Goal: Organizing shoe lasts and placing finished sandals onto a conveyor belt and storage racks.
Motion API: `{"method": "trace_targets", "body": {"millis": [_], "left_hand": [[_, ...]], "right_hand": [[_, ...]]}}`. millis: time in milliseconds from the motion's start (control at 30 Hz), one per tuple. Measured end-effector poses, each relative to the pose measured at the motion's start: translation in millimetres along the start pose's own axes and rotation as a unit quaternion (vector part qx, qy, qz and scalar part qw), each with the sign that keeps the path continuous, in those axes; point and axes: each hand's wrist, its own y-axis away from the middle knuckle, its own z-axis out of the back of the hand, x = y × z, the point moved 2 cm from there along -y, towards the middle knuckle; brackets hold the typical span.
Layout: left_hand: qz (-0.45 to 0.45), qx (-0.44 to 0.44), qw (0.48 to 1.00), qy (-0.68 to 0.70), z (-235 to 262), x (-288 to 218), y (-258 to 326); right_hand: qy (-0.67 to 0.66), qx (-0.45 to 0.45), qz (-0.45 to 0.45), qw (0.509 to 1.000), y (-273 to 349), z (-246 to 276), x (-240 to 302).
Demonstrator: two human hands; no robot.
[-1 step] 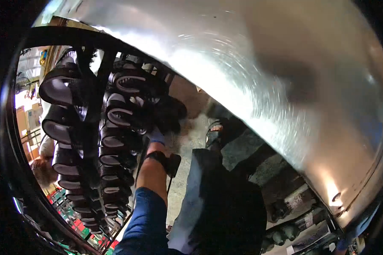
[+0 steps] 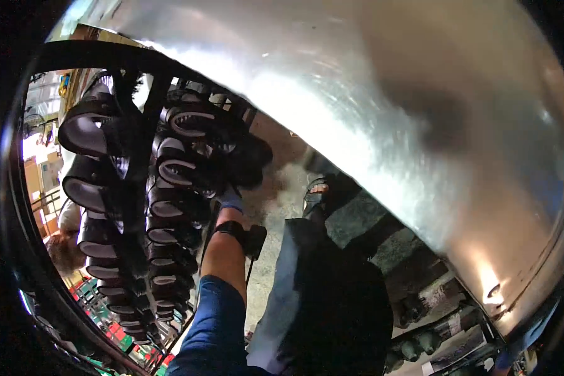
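Note:
My left arm, in a blue sleeve with a black strapped device on the wrist, reaches forward from the lower edge. My left hand (image 2: 232, 199), in a pale blue-grey covering, is at the right side of a rack column. Its fingers are hidden in shadow behind a dark, rounded piece (image 2: 250, 164) that I cannot make out clearly. Close to it hang black shoe-like pieces (image 2: 180, 170) with pale linings, stacked in a column. A second column of similar black pieces (image 2: 84, 191) hangs farther left. My right hand does not show.
A large, shiny metal surface (image 2: 382, 144) fills the upper right. The black rack frame (image 2: 100, 55) crosses the upper left. Below are a sandalled foot (image 2: 315, 195) and a dark trouser leg (image 2: 301, 276) on concrete. More dark, rounded pieces (image 2: 420, 344) lie on shelving at lower right.
The dark piece near my left hand has shifted very slightly left. Scratch marks on the metal surface look more smeared. The rest stays nearly the same.

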Motion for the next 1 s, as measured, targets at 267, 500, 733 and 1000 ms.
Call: {"method": "trace_targets", "body": {"millis": [267,500,733,1000], "left_hand": [[0.160,0.155,0.904,0.365,-1,-303,122],[-0.248,0.503,0.785,0.264,156,-670,194],[-0.467,0.134,0.873,0.045,59,-959,152],[-0.391,0.229,0.889,-0.064,-14,-1048,27]], "right_hand": [[-0.074,-0.059,-0.008,0.996,-36,37,31],[-0.106,-0.009,0.001,0.994,-73,77,102],[-0.359,-0.093,-0.201,0.907,-120,98,-2],[-0.234,-0.069,-0.246,0.938,-332,78,-66]]}}
